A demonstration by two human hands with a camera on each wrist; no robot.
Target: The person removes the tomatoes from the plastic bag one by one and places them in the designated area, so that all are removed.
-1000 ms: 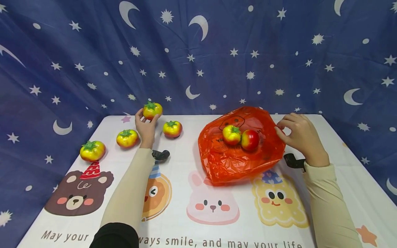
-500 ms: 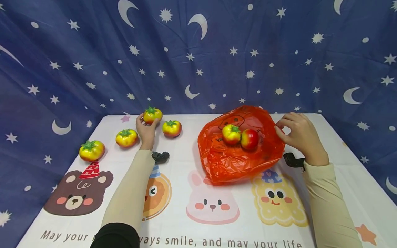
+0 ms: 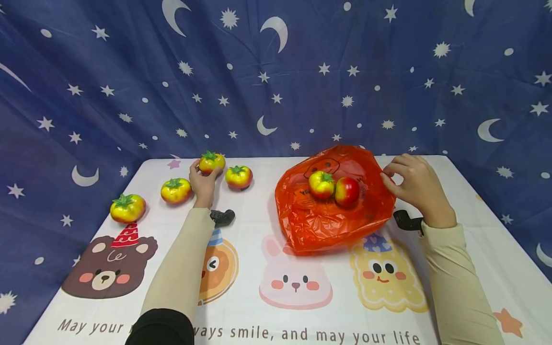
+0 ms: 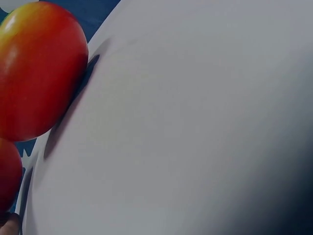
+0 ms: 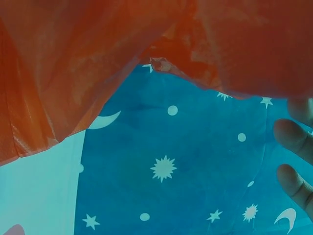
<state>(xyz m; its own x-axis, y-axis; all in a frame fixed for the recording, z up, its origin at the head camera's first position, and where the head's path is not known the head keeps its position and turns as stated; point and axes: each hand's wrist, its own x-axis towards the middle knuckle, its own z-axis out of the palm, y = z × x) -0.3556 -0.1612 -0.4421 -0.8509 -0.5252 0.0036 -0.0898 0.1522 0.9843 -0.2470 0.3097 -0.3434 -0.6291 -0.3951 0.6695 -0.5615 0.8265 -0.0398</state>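
Note:
At the far left part of the table, my left hand (image 3: 202, 186) holds a yellow-red toy tomato (image 3: 212, 162) with a green leafy top, thumb and fingers around its sides. Just right of it sits another tomato (image 3: 239, 177), which looms large and red in the left wrist view. Part of the held tomato (image 4: 7, 174) shows there below it, with a fingertip under it. My right hand (image 3: 416, 184) pinches the right edge of a red plastic bag (image 3: 332, 230). Two tomatoes are seen at the bag, one green-topped (image 3: 321, 186), one mostly red (image 3: 347, 191).
Two more tomatoes stand to the left, one (image 3: 176, 190) near my left hand and one (image 3: 128, 208) farther out. A white cloth (image 3: 254, 230) with cartoon prints covers the table. Behind hangs a dark blue curtain (image 3: 241, 62) with moons and stars.
My left hand has lowered slightly with the tomato, which sits lower at the table's back edge. The right hand and the bag have stayed nearly the same.

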